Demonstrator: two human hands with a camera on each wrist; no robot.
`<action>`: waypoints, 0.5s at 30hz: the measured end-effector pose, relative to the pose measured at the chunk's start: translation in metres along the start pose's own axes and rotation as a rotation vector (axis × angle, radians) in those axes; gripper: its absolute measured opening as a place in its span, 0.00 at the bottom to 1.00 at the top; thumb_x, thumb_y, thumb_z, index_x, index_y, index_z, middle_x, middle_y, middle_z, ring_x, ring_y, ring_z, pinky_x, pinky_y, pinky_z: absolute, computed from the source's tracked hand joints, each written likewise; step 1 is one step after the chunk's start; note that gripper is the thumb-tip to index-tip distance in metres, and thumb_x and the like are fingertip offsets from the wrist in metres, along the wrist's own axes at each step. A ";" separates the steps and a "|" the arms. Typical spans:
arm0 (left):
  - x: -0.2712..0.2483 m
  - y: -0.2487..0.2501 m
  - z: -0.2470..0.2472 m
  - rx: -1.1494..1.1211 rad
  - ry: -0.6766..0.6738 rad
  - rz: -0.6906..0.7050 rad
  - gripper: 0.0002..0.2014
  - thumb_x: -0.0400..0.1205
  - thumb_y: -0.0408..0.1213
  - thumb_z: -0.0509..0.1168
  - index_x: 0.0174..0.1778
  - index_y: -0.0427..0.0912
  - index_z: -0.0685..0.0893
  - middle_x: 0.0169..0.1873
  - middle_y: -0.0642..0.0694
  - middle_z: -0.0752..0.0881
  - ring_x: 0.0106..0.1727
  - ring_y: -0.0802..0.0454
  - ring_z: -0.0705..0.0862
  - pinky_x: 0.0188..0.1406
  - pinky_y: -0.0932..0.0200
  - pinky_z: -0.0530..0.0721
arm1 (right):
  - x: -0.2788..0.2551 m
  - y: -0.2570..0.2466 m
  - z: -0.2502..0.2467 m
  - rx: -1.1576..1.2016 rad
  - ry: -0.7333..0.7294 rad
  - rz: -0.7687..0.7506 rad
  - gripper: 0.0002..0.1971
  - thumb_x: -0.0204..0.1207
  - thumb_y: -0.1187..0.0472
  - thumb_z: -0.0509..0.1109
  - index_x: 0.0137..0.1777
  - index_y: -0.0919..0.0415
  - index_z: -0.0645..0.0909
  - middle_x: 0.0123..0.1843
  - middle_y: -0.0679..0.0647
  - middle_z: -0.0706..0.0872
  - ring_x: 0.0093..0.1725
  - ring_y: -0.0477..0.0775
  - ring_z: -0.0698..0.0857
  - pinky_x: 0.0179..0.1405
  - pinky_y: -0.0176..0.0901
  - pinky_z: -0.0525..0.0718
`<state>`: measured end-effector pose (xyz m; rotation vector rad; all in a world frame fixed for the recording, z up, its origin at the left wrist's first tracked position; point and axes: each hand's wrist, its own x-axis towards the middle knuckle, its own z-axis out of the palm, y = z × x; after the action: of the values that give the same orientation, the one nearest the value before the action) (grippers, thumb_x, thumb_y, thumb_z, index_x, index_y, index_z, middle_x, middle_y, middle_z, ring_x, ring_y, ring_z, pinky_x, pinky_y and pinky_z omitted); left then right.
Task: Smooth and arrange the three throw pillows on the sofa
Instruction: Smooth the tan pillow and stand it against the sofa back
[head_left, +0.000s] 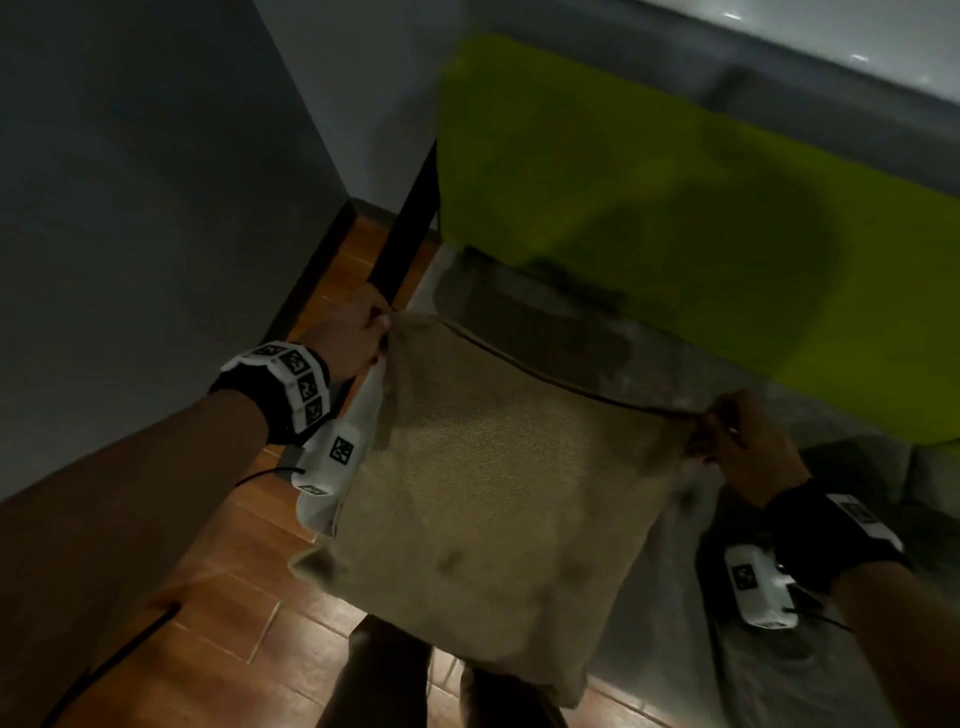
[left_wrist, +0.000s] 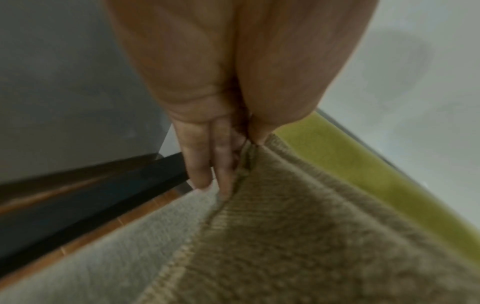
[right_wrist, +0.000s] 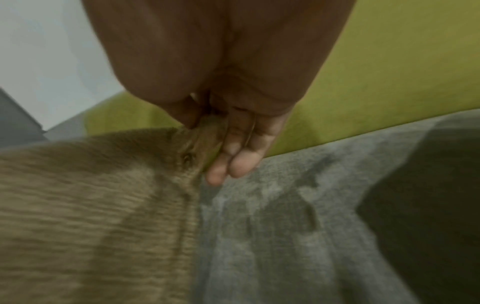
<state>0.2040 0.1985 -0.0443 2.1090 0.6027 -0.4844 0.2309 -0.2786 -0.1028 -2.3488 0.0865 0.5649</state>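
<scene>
Currently both hands, left (head_left: 353, 332) and right (head_left: 737, 436), pinch the tan woven square pillow's (head_left: 483, 499) top corners; shake-out step, then seat it on the grey fabric sofa (head_left: 810, 675).

- Grey sofa (head_left: 769, 670) — its seat carries a lime-green cushion (head_left: 675, 208) leaning against the backrest.
- A dark shape (right_wrist: 428, 205) lies on the seat's right side — too dim to identify.
- Reddish tiled floor (head_left: 228, 597) beside the sofa.

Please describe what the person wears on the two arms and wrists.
Both forearms are bare, with no sleeves in view. Each wrist carries a black band with white blocks printed with black square marker patterns. Under each wrist hangs a white camera unit with the same kind of marker, and a thin black cable leaves it.
</scene>
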 end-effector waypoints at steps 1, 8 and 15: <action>0.001 -0.002 0.000 -0.027 -0.028 -0.001 0.05 0.89 0.40 0.59 0.51 0.55 0.78 0.49 0.40 0.86 0.50 0.40 0.88 0.56 0.34 0.88 | 0.000 -0.002 0.001 0.068 -0.020 0.006 0.06 0.87 0.70 0.63 0.53 0.57 0.75 0.41 0.63 0.88 0.32 0.49 0.90 0.37 0.54 0.88; 0.009 0.009 0.004 -0.060 -0.086 0.045 0.08 0.85 0.45 0.67 0.52 0.45 0.86 0.38 0.42 0.88 0.42 0.43 0.88 0.51 0.44 0.89 | -0.001 -0.013 -0.023 0.123 -0.201 0.058 0.21 0.68 0.45 0.85 0.61 0.38 0.86 0.52 0.61 0.89 0.46 0.56 0.90 0.46 0.41 0.88; 0.028 0.006 -0.018 -0.090 0.008 -0.056 0.06 0.83 0.37 0.71 0.54 0.49 0.88 0.49 0.43 0.89 0.50 0.49 0.89 0.54 0.45 0.90 | -0.020 -0.012 -0.031 0.188 -0.135 0.169 0.19 0.49 0.35 0.90 0.40 0.34 0.92 0.41 0.49 0.95 0.44 0.55 0.94 0.52 0.50 0.92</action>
<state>0.2321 0.2167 -0.0454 2.0145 0.6773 -0.4711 0.2273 -0.2915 -0.0667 -2.1278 0.2661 0.7624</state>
